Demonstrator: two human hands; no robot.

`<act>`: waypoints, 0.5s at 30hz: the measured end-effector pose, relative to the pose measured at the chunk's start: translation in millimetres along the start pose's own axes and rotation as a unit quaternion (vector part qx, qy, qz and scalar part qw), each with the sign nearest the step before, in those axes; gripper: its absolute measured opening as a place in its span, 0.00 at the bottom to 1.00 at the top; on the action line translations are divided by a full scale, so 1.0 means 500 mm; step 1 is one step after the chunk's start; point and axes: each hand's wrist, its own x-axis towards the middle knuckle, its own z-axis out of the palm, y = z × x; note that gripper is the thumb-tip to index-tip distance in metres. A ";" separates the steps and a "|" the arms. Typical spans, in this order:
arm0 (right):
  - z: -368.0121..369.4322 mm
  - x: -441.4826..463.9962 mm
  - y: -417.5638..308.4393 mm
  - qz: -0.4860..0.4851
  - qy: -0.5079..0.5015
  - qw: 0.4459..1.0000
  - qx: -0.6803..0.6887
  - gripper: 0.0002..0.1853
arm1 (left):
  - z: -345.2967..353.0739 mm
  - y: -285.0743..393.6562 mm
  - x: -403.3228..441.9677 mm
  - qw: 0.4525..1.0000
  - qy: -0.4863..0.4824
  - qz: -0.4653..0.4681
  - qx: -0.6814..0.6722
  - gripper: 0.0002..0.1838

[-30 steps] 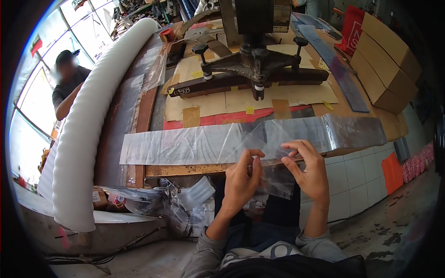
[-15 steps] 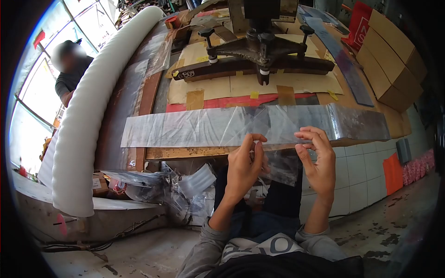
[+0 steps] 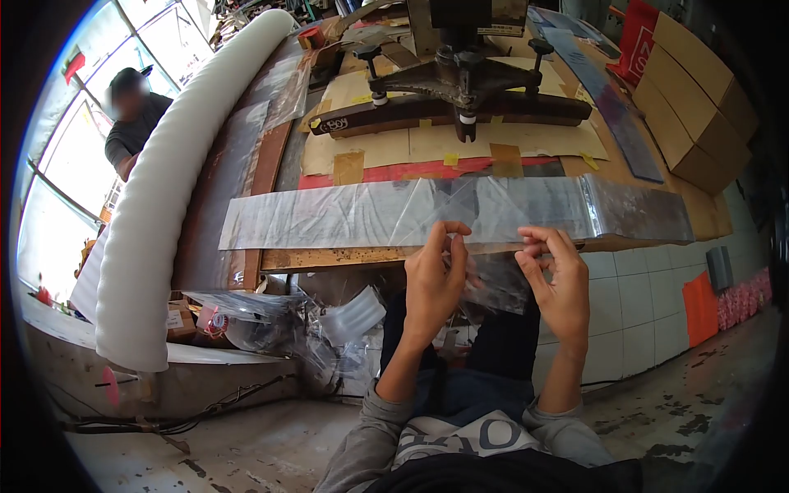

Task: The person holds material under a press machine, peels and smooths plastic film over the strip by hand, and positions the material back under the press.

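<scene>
A small piece of clear plastic film [image 3: 499, 287] hangs between my two hands, below the table's front edge. My left hand [image 3: 438, 275] is closed in a pinch at the film's left side. The thumb and fingers of my right hand [image 3: 560, 279] are drawn together at its right upper corner. The film is see-through, so its exact outline and whether it is a bag or a single sheet are hard to tell. Just beyond my fingers, a long strip of clear plastic [image 3: 329, 215] lies along the front of the table, folded over towards its right end.
A dark metal press head [image 3: 464, 99] stands over cardboard on the table. At left lies a long white foam roll [image 3: 177, 172], with a person [image 3: 136, 119] behind it. A cardboard box [image 3: 694, 107] is at right. Plastic scraps [image 3: 349, 320] lie under the table.
My hands stay at the film, with the right hand shifted slightly left. The hanging film has changed shape a little. The view has tilted slightly.
</scene>
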 end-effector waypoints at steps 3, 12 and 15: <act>0.013 0.007 0.004 -0.042 0.022 0.999 0.020 0.14 | -0.001 -0.009 0.022 1.000 0.003 -0.015 0.020 0.05; 0.039 0.086 0.037 -0.038 0.057 0.998 0.005 0.06 | -0.011 0.017 0.060 0.999 0.000 -0.007 0.044 0.13; 0.036 0.098 0.028 -0.030 0.067 0.997 -0.034 0.06 | -0.013 0.002 0.059 1.000 -0.001 0.013 0.028 0.16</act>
